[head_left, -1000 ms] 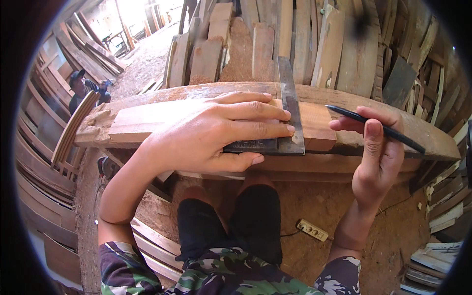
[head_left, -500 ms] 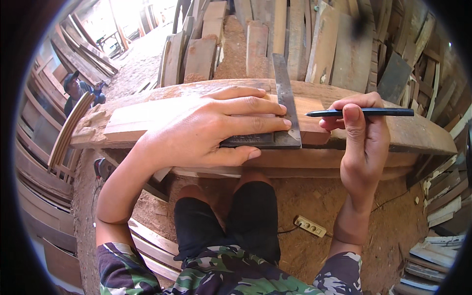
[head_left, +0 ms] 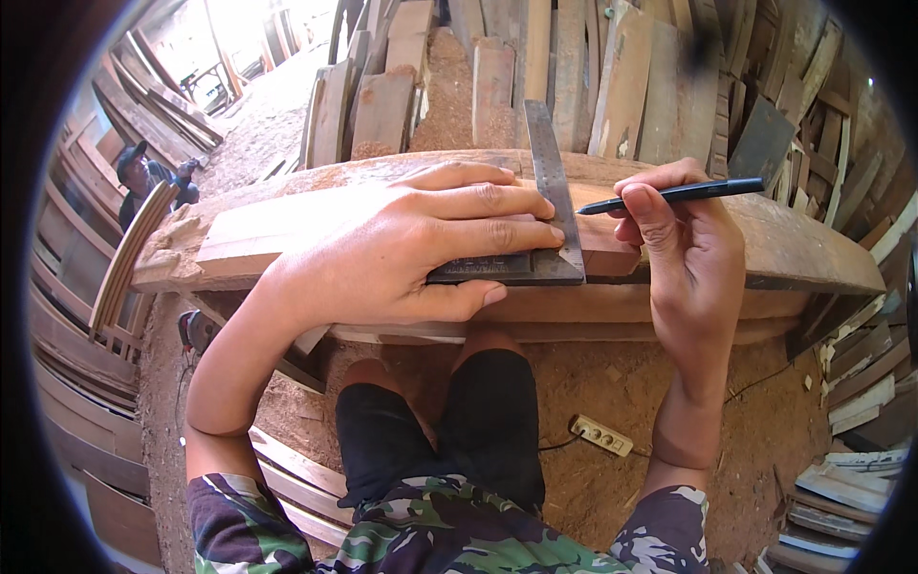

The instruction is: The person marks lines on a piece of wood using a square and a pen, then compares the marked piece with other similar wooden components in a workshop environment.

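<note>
Sawdust floor under a thick plank (head_left: 813, 251), stacked boards behind it, left hand (head_left: 411, 251) spread flat, pinning a steel square (head_left: 547, 206) onto it, right hand (head_left: 688, 253) gripping a black pen (head_left: 674, 195) beside the square, square's stock half hidden under fingers

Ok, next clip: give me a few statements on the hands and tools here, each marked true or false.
1. The left hand presses flat on a metal try square lying on the wooden board. True.
2. The right hand holds a hammer. False: it holds a dark pen.
3. The pen's tip points toward the square's blade. True.
4. The pen lies loose on the board. False: the right hand's fingers grip it above the board.
5. A white power strip lies on the sawdust-covered ground. True.
</note>
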`<action>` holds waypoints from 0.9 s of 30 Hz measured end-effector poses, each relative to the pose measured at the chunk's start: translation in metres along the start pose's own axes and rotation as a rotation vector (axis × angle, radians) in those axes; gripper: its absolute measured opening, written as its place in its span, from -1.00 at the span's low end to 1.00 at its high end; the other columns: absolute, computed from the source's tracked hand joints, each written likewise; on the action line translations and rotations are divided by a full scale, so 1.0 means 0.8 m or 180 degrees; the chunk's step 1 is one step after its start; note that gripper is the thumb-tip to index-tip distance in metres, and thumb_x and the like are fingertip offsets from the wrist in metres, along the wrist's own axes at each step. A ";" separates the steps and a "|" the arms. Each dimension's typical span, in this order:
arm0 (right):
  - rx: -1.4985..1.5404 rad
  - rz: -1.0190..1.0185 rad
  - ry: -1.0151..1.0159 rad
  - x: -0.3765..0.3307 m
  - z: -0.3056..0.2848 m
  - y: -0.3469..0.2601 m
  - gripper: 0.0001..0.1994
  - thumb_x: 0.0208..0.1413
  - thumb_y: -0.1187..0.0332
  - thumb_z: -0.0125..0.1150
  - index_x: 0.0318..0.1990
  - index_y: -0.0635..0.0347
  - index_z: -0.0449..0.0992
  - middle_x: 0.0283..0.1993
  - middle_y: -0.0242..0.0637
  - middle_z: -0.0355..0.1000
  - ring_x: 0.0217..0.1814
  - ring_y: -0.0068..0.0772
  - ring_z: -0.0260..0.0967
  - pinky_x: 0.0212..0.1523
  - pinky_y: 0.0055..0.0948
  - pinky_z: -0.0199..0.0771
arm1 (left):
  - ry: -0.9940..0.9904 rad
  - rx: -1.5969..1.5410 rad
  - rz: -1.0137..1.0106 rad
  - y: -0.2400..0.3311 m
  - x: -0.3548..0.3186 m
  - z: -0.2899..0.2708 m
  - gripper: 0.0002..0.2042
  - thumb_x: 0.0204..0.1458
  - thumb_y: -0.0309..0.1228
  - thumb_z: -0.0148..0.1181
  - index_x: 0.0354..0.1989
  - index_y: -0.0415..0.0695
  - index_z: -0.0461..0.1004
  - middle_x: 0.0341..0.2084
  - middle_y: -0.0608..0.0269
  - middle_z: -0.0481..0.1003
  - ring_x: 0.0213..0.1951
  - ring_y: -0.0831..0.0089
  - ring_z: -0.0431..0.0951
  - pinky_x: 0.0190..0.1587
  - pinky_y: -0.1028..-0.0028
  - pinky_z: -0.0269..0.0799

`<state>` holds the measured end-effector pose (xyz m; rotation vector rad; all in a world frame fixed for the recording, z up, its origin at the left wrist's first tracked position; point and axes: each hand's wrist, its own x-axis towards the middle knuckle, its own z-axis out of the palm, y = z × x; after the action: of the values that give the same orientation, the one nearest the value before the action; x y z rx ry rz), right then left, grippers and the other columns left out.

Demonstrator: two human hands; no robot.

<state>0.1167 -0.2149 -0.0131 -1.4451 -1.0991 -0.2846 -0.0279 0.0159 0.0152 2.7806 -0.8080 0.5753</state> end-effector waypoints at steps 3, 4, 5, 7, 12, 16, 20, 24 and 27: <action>-0.0155 -0.0101 -0.0074 0.002 -0.002 0.000 -0.76 0.45 0.23 0.30 -0.15 0.25 0.60 -0.39 -0.36 0.53 -0.36 -0.57 0.46 -0.29 -0.50 0.44 | 0.0017 0.0000 0.0004 -0.001 0.000 0.000 -0.45 0.14 -0.27 0.29 0.34 -0.13 0.55 0.34 0.07 0.50 0.35 -0.09 0.44 0.45 -0.01 0.32; -0.0100 -0.0120 -0.0085 0.001 -0.002 -0.001 -0.76 0.45 0.23 0.30 -0.16 0.25 0.60 -0.39 -0.36 0.53 -0.36 -0.57 0.46 -0.29 -0.50 0.44 | 0.0024 0.0004 0.0001 -0.001 0.000 0.001 -0.45 0.14 -0.28 0.29 0.34 -0.13 0.55 0.34 0.07 0.50 0.35 -0.09 0.44 0.45 -0.01 0.32; -0.0045 -0.0140 -0.0095 0.000 -0.003 -0.003 -0.76 0.45 0.23 0.30 -0.16 0.25 0.60 -0.39 -0.36 0.53 -0.36 -0.57 0.46 -0.28 -0.50 0.44 | 0.0032 0.0007 -0.0001 -0.001 0.000 0.001 -0.45 0.13 -0.28 0.29 0.34 -0.13 0.55 0.34 0.07 0.50 0.35 -0.09 0.44 0.45 -0.01 0.32; 0.0024 -0.0136 -0.0162 -0.005 -0.008 -0.012 -0.75 0.46 0.23 0.29 -0.17 0.26 0.59 -0.38 -0.36 0.52 -0.34 -0.59 0.46 -0.27 -0.51 0.45 | 0.0024 -0.0010 0.0006 0.001 0.000 0.000 -0.44 0.13 -0.28 0.29 0.34 -0.13 0.55 0.34 0.07 0.50 0.35 -0.10 0.44 0.46 -0.02 0.32; 0.0397 -0.0038 -0.0066 -0.017 -0.018 -0.020 -0.73 0.50 0.20 0.24 -0.14 0.26 0.54 -0.31 -0.42 0.48 -0.25 -0.62 0.48 -0.21 -0.58 0.44 | -0.0002 0.0025 -0.0084 0.001 0.000 0.000 -0.44 0.13 -0.25 0.32 0.35 -0.09 0.55 0.36 0.09 0.49 0.36 -0.09 0.44 0.47 -0.02 0.30; 0.0418 -0.0030 0.0139 -0.013 -0.018 -0.009 -0.75 0.53 0.21 0.18 -0.09 0.26 0.51 -0.27 -0.43 0.47 -0.20 -0.61 0.51 -0.16 -0.57 0.50 | -0.0002 0.0051 -0.0136 0.005 0.001 0.001 -0.43 0.14 -0.20 0.33 0.37 -0.03 0.55 0.36 0.11 0.49 0.36 -0.07 0.43 0.48 -0.02 0.30; 0.0579 0.0137 0.0173 -0.015 -0.011 -0.007 -0.75 0.55 0.22 0.15 -0.08 0.27 0.50 -0.26 -0.42 0.48 -0.19 -0.59 0.57 -0.13 -0.54 0.57 | -0.0039 0.0333 -0.0102 0.005 0.004 0.000 -0.42 0.16 -0.15 0.33 0.39 0.01 0.55 0.37 0.15 0.49 0.35 -0.06 0.43 0.46 -0.01 0.32; 0.0489 0.0210 0.0157 -0.016 -0.011 -0.009 -0.75 0.56 0.23 0.13 -0.08 0.26 0.50 -0.26 -0.42 0.48 -0.20 -0.56 0.60 -0.13 -0.53 0.59 | -0.0035 0.0352 -0.0123 0.008 0.004 0.000 -0.42 0.16 -0.13 0.33 0.38 0.02 0.55 0.37 0.21 0.50 0.30 -0.05 0.45 0.44 0.00 0.34; 0.0405 0.0087 0.0127 -0.016 -0.012 -0.006 -0.76 0.55 0.24 0.14 -0.08 0.26 0.50 -0.26 -0.42 0.49 -0.21 -0.57 0.60 -0.12 -0.53 0.61 | -0.0054 0.0402 -0.0105 0.009 0.008 -0.001 -0.42 0.16 -0.13 0.33 0.38 0.04 0.56 0.37 0.24 0.51 0.28 -0.05 0.46 0.42 0.00 0.36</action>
<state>0.1110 -0.2299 -0.0172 -1.3350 -1.0460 -0.2194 -0.0267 0.0070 0.0192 2.9108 -0.7523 0.6182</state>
